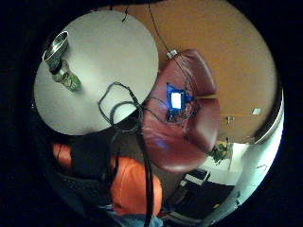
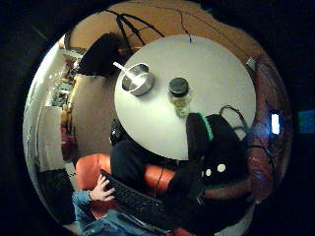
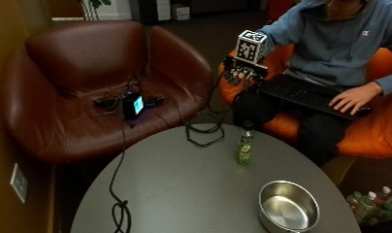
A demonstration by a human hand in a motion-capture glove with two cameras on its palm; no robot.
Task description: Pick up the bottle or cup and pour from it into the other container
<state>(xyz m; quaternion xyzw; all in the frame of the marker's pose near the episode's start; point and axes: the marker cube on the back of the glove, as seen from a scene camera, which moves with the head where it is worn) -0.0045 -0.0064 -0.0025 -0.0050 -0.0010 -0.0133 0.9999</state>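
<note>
Frame centre, outside view: bottle [image 3: 245,144] upright on bench [image 3: 183,189], bowl [image 3: 288,206] lower right. Hand [image 3: 244,68] raised upper centre, well apart; fingers hang relaxed, empty. Risk: bottle narrow, capped; careless reach could topple it.

The round surface [image 3: 183,194] is plain grey. On it the bottle [image 3: 245,145] shows yellow-green through its sides, with a green label and a black cap. The bowl [image 3: 288,206] is bare silvery metal, bright along its rim. The hand [image 3: 242,73] is gloved in black. The big armchair [image 3: 86,82] is dark reddish-brown leather; the person's chair [image 3: 370,136] is orange. The sweatshirt [image 3: 341,43] is blue-grey, the keyboard [image 3: 309,97] black.
</note>
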